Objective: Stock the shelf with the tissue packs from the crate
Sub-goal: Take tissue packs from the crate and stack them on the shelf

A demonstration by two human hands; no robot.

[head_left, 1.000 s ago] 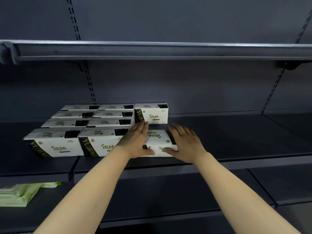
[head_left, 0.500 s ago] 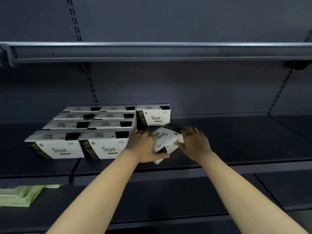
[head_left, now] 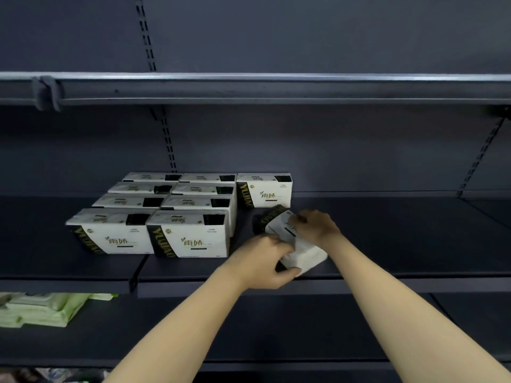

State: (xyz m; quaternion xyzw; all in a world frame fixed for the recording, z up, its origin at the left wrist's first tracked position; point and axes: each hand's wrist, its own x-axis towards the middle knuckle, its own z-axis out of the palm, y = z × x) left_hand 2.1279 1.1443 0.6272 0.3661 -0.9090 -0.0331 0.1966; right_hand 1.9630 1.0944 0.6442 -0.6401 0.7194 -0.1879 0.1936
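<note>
Both hands grip tilted tissue pack (head_left: 297,244).

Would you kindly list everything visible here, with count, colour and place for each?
standing tissue packs: nine, white with black and gold print, on the middle shelf; two columns of four at left, one alone at the back right of them.
held tissue pack: one, white with a black end, tilted over the middle shelf in front of the lone pack.
middle shelf: one, dark grey.
upper shelf: one, grey metal edge, above.
lower shelf: one, dark grey, below.
green packs: count unclear, pale green, lower shelf at far left.
left hand: one, grips the held pack's near end.
right hand: one, grips its far end.
</note>
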